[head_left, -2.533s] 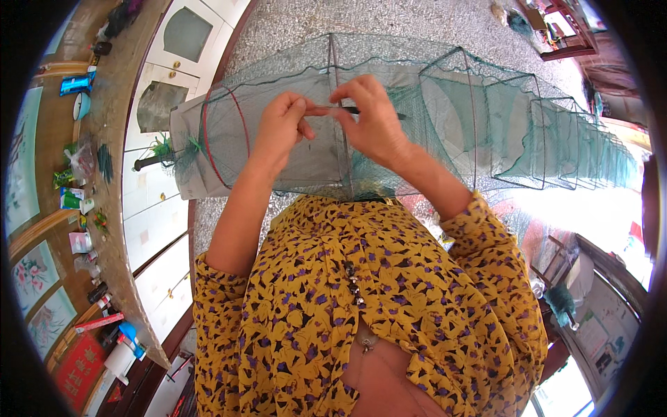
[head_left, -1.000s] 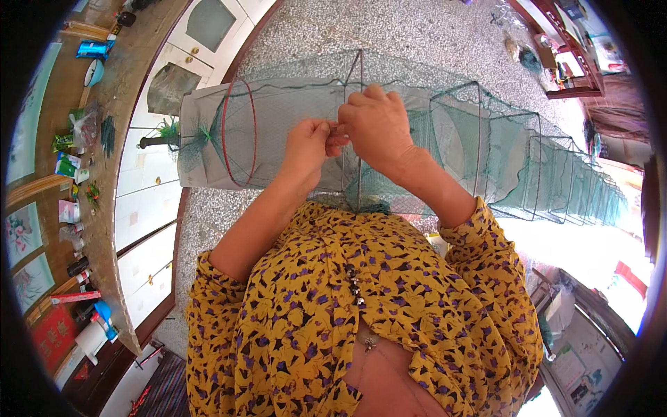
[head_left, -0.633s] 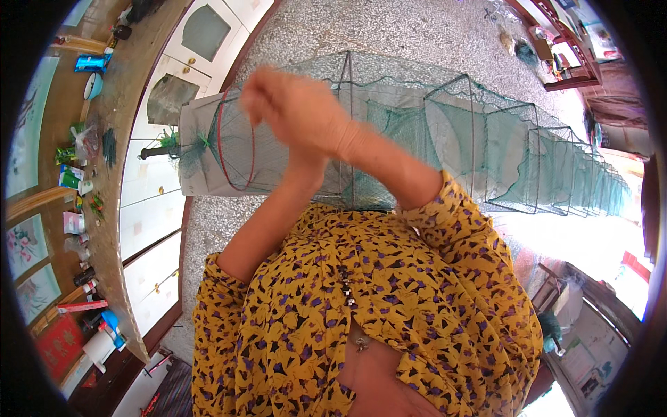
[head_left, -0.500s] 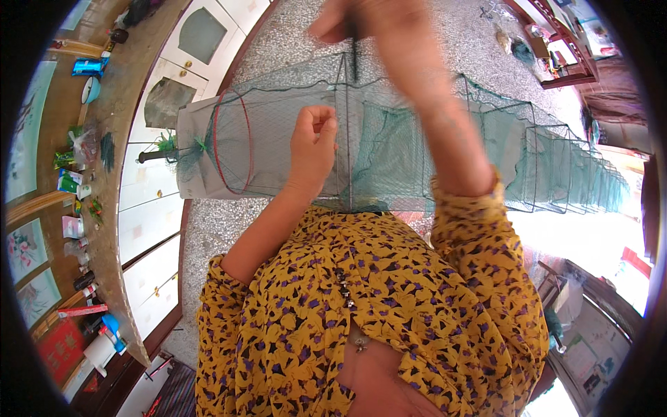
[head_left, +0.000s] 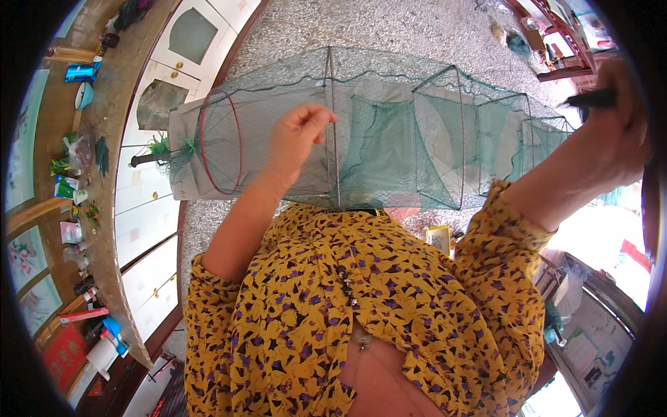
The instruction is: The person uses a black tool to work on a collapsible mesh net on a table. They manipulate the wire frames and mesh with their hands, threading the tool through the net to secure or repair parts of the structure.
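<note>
A long green mesh net trap [head_left: 382, 146] with square dark frames lies across pale grey sheeting [head_left: 274, 97]. Near its left end are a red hoop [head_left: 238, 128] and a gathered, tied neck of mesh [head_left: 184, 149]. My left hand [head_left: 300, 135] is over the mesh beside an upright dark frame rod [head_left: 331, 167], fingers curled in a pinch; whatever it holds is too small to make out. My right hand [head_left: 618, 125] is raised at the far right, closed on a slim black tool [head_left: 594, 99].
A long worn counter [head_left: 104, 125] at left holds packets, a bowl [head_left: 83, 94] and bottles, beside white cabinets [head_left: 146, 229]. A speckled floor [head_left: 292, 28] surrounds the net. Wooden furniture [head_left: 570, 55] stands top right, with more clutter lower right.
The hands were together at the frame rod; my right hand has swung up and out to the far right with the black tool, while my left hand stays near the rod.
</note>
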Action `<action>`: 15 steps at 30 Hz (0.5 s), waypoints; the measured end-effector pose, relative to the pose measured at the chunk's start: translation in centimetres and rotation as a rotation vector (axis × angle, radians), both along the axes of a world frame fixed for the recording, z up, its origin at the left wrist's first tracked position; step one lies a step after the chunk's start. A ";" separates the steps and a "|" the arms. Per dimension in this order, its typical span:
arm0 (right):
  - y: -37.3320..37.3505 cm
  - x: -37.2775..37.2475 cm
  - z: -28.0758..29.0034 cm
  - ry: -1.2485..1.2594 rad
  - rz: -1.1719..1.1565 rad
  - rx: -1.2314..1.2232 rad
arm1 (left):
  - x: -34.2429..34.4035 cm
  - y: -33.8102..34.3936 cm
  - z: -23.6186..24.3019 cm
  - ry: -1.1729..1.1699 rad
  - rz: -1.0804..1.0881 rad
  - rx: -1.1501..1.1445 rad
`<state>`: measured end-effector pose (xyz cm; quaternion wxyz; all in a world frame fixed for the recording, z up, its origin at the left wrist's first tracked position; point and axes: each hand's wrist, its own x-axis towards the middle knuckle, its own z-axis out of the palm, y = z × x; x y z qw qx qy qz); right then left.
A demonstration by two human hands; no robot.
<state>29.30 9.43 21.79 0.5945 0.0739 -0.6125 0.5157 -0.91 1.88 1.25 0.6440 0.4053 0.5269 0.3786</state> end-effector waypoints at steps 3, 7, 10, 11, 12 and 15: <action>-5.6 -2.2 -1.6 -0.045 0.131 -0.174 | -1.1 1.0 1.0 -0.097 0.090 0.039; -11.0 -2.9 -3.1 -0.053 0.248 -0.133 | -2.4 1.4 1.4 -0.081 0.078 0.031; -12.5 -3.0 -3.3 -0.046 0.265 -0.112 | -2.5 1.4 1.5 -0.098 0.059 0.033; -12.8 -3.1 -3.2 -0.044 0.256 -0.112 | -2.4 1.6 1.5 -0.113 0.049 0.033; -13.2 -3.2 -3.2 -0.037 0.258 -0.106 | -2.4 1.5 1.5 -0.122 0.046 0.040; -13.6 -3.8 -3.4 -0.018 0.254 -0.090 | -3.1 1.5 1.4 -0.155 0.050 0.040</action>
